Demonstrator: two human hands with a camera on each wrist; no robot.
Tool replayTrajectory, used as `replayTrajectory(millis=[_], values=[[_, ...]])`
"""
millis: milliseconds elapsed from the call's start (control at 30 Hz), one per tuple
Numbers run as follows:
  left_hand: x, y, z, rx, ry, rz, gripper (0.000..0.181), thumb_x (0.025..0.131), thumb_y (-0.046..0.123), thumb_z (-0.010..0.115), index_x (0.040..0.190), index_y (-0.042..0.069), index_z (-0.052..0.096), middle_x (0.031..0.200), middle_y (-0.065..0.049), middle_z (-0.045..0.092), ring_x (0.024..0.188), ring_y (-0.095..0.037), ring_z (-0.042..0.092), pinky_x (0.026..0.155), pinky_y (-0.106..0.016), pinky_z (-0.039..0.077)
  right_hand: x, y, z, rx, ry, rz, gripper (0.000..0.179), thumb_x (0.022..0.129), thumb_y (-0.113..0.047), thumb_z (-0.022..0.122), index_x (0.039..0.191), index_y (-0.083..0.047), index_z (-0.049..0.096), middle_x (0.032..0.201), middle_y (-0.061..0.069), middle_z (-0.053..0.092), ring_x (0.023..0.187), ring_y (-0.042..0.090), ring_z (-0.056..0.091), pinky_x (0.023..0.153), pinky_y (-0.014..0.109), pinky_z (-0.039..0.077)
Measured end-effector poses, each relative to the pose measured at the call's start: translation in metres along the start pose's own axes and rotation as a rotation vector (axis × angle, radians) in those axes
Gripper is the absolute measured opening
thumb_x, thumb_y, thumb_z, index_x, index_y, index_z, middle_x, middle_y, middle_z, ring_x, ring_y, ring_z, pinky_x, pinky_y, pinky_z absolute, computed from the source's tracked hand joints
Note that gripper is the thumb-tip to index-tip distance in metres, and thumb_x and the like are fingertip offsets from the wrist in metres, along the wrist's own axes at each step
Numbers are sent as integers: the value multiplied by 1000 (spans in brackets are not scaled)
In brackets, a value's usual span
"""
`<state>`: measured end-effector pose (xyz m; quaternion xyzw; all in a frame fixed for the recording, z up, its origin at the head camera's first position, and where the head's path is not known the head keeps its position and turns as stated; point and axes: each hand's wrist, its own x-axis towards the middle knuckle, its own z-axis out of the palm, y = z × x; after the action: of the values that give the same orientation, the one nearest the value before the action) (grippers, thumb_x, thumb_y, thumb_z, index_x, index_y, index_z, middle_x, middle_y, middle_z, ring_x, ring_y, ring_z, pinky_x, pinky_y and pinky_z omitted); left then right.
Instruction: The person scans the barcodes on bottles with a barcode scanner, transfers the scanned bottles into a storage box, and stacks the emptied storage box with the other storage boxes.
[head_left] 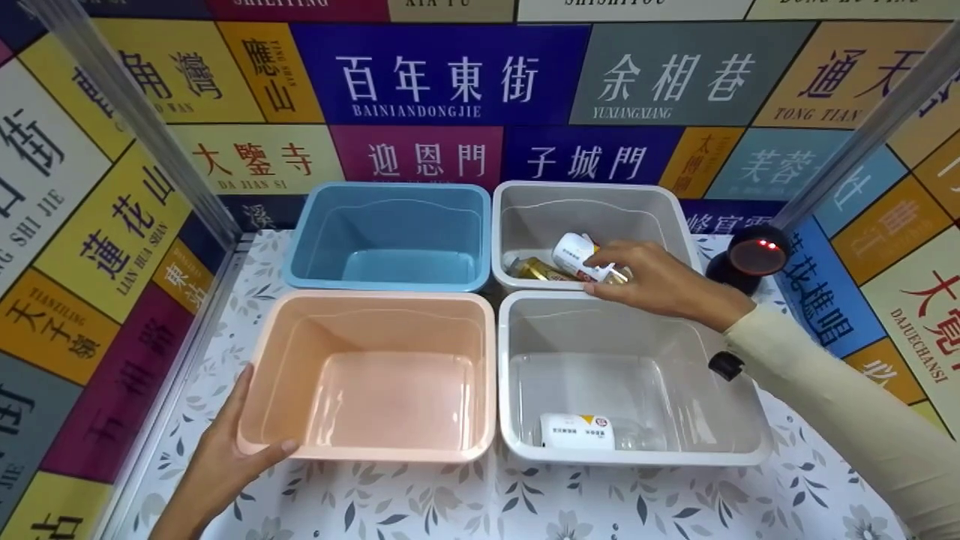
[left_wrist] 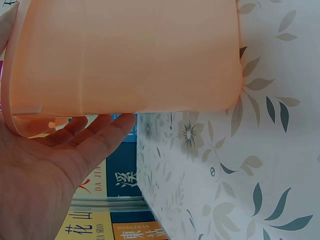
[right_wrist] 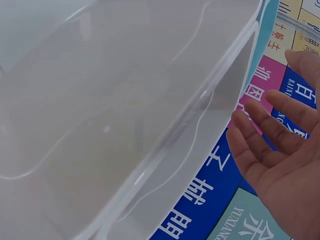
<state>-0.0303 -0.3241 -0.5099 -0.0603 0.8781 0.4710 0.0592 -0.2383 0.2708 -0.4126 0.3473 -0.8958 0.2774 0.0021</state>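
My left hand [head_left: 232, 435] rests at the near left corner of the peach bin [head_left: 367, 451], thumb on the front rim. Its fingers lie nearly straight against the bin's outer wall [left_wrist: 130, 60] in the left wrist view. Over the back grey bin [head_left: 592, 187] reaches my right hand [head_left: 645, 277], its fingers beside a tilted white bottle [head_left: 574, 253] with a printed label. In the right wrist view, the same hand [right_wrist: 280, 145] shows spread fingers and a bare palm. A gold-coloured packaged item [head_left: 541, 270] lies below the bottle, partly hidden by the rim.
A blue bin [head_left: 390, 193] stands behind the peach one. The front grey bin [head_left: 634, 456] contains another white bottle [head_left: 577, 432] lying on its side. At the right, a dark device [head_left: 750, 259] has red lights. Lettered panels [head_left: 442, 75] surround the flower-patterned table [head_left: 420, 502].
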Motion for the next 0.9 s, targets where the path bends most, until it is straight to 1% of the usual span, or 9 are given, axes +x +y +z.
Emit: replayTrajectory(millis=[167,233,367,467,600,700,900], values=[[1,-2,0,7,-5,-6,131,91,33,94,178,37,-4,181,-23,17,138,-45,54,113,-66,44,-10,-4,6,35,2,-16,31,98,-22,87,123,-4,82,125,10,80,119,31,71,102,57,57],[2,-2,0,11,-3,-3,130,91,32,93,178,36,-4,181,-23,18,137,-44,55,112,-65,46,-14,-5,9,38,4,-26,33,97,-21,88,124,-4,82,126,8,80,122,31,71,104,55,56],[2,-2,0,10,-1,2,130,91,32,94,178,35,-3,181,-23,19,136,-43,56,112,-63,46,-24,-6,16,23,10,-54,34,95,-20,89,122,-2,82,123,7,80,118,29,73,102,54,57],[2,-1,0,7,-4,-4,131,91,33,94,178,36,-4,181,-23,19,136,-42,56,113,-62,46,-30,-6,20,9,14,-75,33,94,-19,90,121,-2,82,120,6,80,117,28,72,105,53,55],[2,0,1,0,-5,-5,130,91,32,93,178,35,-4,181,-22,18,137,-41,55,114,-60,46,-36,-6,25,-2,43,-102,30,94,-18,90,120,-5,82,120,4,78,118,27,70,107,50,52],[2,0,1,-4,3,-1,131,90,31,94,178,34,-3,181,-22,19,138,-42,55,114,-62,45,-39,-9,27,2,48,-117,28,95,-18,89,120,-9,82,121,2,77,118,25,70,104,48,53],[-1,1,1,-1,5,-14,132,90,36,94,177,37,-5,180,-23,21,140,-44,53,114,-66,44,-46,-12,33,7,7,-87,28,96,-21,88,122,-12,82,124,0,77,121,25,70,107,52,53]])
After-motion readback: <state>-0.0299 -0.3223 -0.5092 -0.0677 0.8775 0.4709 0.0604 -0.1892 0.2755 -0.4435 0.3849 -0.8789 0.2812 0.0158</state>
